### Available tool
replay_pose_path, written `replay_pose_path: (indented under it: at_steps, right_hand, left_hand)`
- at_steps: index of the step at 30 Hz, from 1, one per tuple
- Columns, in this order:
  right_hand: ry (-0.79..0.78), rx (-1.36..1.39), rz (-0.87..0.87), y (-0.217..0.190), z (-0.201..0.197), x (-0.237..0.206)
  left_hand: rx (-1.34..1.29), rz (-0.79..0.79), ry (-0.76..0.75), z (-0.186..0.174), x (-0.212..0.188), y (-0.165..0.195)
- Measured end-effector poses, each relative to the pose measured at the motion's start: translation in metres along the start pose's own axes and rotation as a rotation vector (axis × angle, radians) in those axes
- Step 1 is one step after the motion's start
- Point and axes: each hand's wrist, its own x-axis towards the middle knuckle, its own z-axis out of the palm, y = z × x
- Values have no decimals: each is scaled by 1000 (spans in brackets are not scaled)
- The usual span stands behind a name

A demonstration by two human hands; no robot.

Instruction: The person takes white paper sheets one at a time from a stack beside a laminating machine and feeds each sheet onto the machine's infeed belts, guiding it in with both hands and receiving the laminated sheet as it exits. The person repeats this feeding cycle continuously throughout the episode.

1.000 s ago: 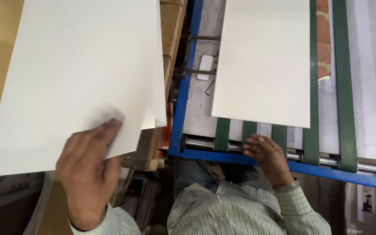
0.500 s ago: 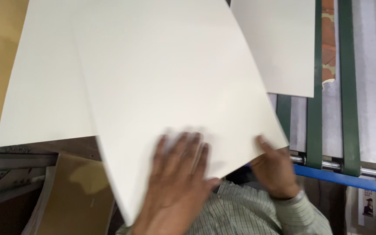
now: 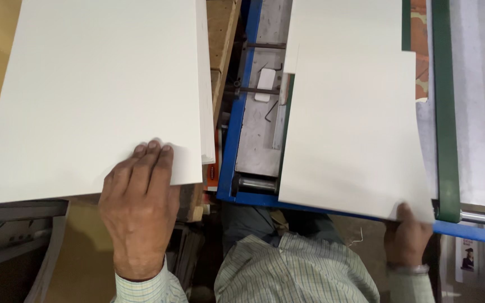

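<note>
Right hand [image 3: 406, 238] pinched the near right corner of a loose cream paper sheet [image 3: 355, 134], thumb on top, other fingers hidden under the sheet, so a light edge pinch, not a full clench. The sheet lay flat on the feeder bed of a blue-framed machine [image 3: 228, 151], its near edge hanging just past the blue rail. A second sheet [image 3: 343, 28] sat further in, partly overlapped by the first. A green belt [image 3: 444, 112] ran along the sheet's right side.

Left hand [image 3: 138, 210] lay flat, fingers spread and pressed on the near edge of the stack of cream sheets [image 3: 96, 95] at left; no clench, only pressing down. The stack rested on a wooden table [image 3: 220, 33], well apart from the machine sheet.

Judged handling: sheets looked thin, light, smooth and slippery, fairly stiff like card but easy to crease. Best taken at a corner or near edge with a light pinch, one sheet slid off the top.
</note>
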Motion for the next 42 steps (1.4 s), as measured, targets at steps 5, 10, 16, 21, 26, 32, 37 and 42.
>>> replay_pose_path:
  at_steps: [5,10,16,21,26,32,37,42]
  right_hand:
    - [73,-70,48,21,-16,-49]
    - [7,-11,30,24,-2,-47]
    - [46,10,55,20,45,13]
    - [-333,61,83,15,65,32]
    - [-387,-27,332,12,74,22]
    - [-667,-13,370,-22,103,-29]
    - [-1118,326,357,-63,149,-84]
    - [-696,246,455,-72,175,-95]
  left_hand:
    - [0,-1,34,-3,-3,0]
    - [0,-13,33,-5,-1,0]
    - [-27,-30,31,-1,0,2]
    - [-43,11,-41,-11,7,2]
    - [-343,86,-88,-28,16,-30]
    - [-353,-53,184,-32,4,0]
    - [-322,296,-151,-16,11,108]
    - [-371,352,-281,-11,-2,125]
